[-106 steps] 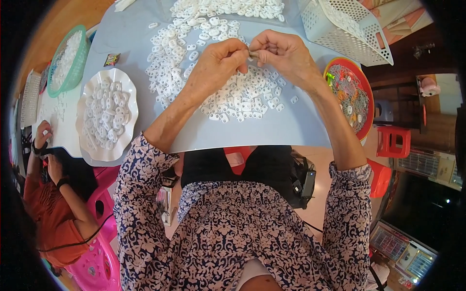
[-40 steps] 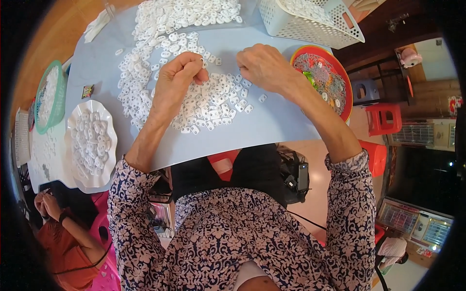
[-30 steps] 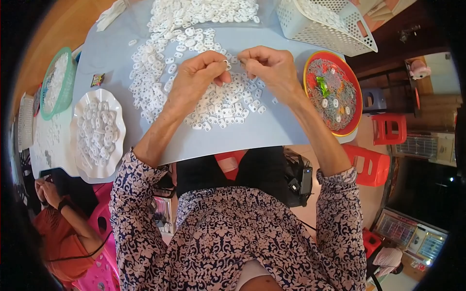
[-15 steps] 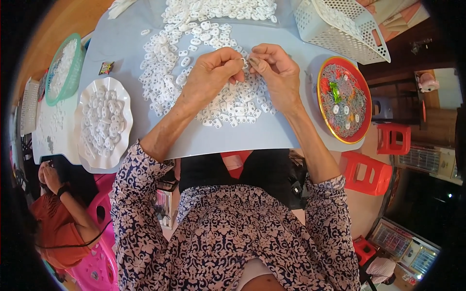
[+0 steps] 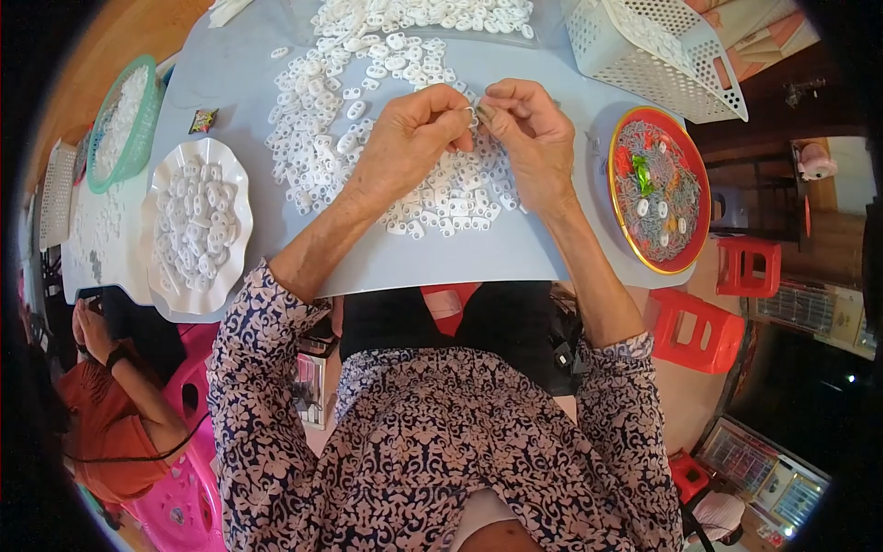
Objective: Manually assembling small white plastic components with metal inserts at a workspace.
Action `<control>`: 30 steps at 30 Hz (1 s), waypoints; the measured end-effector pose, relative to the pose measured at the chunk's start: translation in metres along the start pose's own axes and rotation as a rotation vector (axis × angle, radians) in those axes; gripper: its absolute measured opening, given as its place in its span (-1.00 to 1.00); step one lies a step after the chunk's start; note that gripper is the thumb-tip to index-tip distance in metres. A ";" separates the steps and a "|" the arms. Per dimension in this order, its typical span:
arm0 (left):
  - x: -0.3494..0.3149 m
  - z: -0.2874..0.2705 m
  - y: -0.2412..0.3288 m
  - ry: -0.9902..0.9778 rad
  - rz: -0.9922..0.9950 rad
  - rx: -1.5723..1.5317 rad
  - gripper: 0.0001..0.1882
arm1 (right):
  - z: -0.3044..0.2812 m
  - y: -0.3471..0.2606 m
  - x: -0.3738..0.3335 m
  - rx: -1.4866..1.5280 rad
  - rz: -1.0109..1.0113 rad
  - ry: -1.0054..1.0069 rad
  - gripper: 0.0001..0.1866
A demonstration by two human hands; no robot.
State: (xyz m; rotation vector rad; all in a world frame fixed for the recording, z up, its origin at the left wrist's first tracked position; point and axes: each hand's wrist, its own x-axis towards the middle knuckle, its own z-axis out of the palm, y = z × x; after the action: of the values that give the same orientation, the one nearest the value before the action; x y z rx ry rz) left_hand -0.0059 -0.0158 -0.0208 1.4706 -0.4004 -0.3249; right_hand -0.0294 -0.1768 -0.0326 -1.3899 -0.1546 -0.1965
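My left hand (image 5: 418, 133) and my right hand (image 5: 531, 133) meet above a heap of small white plastic pieces (image 5: 451, 207), most of them oval with two holes. Between the fingertips sits a small whitish piece (image 5: 474, 116), pinched by both hands; its exact shape is partly hidden. Thumb and forefinger of each hand are pressed together. To the right, a red bowl with a gold rim (image 5: 613, 198) holds many small grey metal parts (image 5: 655, 207), a few white ovals and a green wrapper (image 5: 641, 175). On the left, a scalloped white dish (image 5: 241, 198) holds more white pieces.
A white perforated basket (image 5: 635, 69) stands at the far right, and a clear bag of white pieces (image 5: 441, 14) at the far edge. A small wrapped sweet (image 5: 202, 122) lies left. Beyond are a green basket (image 5: 143, 120), another person (image 5: 120, 414) and red stools (image 5: 694, 331).
Both hands have shifted very slightly right, still pinching the small piece together. The view has also moved a little; the table's contents look the same.
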 end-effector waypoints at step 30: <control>-0.002 0.000 0.003 -0.058 0.055 -0.030 -0.87 | 0.006 -0.006 -0.007 -0.141 -0.014 0.064 -0.87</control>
State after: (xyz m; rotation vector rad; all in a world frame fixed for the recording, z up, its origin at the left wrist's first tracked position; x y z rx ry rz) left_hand -0.0075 -0.0148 -0.0177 1.4203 -0.4797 -0.3282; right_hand -0.0374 -0.1721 -0.0271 -1.5210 -0.0983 -0.2674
